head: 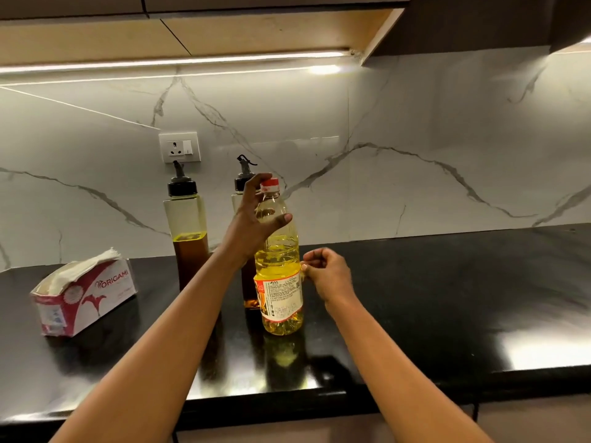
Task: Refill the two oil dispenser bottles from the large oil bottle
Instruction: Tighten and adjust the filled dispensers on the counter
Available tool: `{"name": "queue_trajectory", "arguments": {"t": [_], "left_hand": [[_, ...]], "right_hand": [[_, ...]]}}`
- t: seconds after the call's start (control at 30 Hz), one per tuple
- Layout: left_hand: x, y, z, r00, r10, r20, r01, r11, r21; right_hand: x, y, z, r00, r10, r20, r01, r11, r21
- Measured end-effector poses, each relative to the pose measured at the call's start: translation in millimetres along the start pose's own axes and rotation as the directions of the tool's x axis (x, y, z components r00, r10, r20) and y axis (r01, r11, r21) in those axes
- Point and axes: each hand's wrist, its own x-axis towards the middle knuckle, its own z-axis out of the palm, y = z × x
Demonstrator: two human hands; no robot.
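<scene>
A left hand [256,219] spreads wide around the capped oil bottle [281,260] on the counter [415,298]. The right hand [326,273], loosely curled and empty, touches its label. Two dispensers [188,228] stand behind.

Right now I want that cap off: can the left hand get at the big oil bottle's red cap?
Probably yes. The left hand is already curled beside the red cap of the large oil bottle, fingertips at it, nothing between.

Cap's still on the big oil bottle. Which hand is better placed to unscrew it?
Left. The left hand is already up at the red cap, fingers around the neck. The right hand sits loosely curled beside the label, better for steadying the large oil bottle.
</scene>
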Motion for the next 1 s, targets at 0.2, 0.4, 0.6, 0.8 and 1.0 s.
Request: {"name": "queue_trajectory", "arguments": {"t": [0.2, 0.4, 0.6, 0.8, 1.0], "left_hand": [[0.7, -2.9, 3.2, 0.999, 0.013, -0.04, -0.011, 0.998, 0.063], [6.5, -0.9, 2.8, 0.982, 0.057, -0.18, -0.025, 0.984, 0.176], [15.0, 10.1, -5.9, 0.973, -0.085, -0.214, 0.079, 0.996, -0.038], [15.8, 7.4, -18.9, 0.986, -0.166, -0.023, 0.157, 0.962, -0.226], [10.9, 1.5, -13.7, 0.995, -0.076, -0.065, 0.078, 0.997, 0.019]], "right_hand": [[-11.7, 35.7, -1.0, 0.939, 0.322, 0.12, -0.266, 0.902, -0.339], [12.0, -20.1, -1.1, 0.993, 0.061, 0.096, -0.071, 0.992, 0.103], [-6.2, 23.3, -2.8, 0.89, 0.417, 0.185, -0.363, 0.892, -0.268], [4.6, -12.7, -4.0, 0.988, 0.083, 0.131, -0.099, 0.988, 0.115], [0.2, 28.0, 5.5, 0.965, 0.24, 0.107, -0.215, 0.954, -0.207]]}}
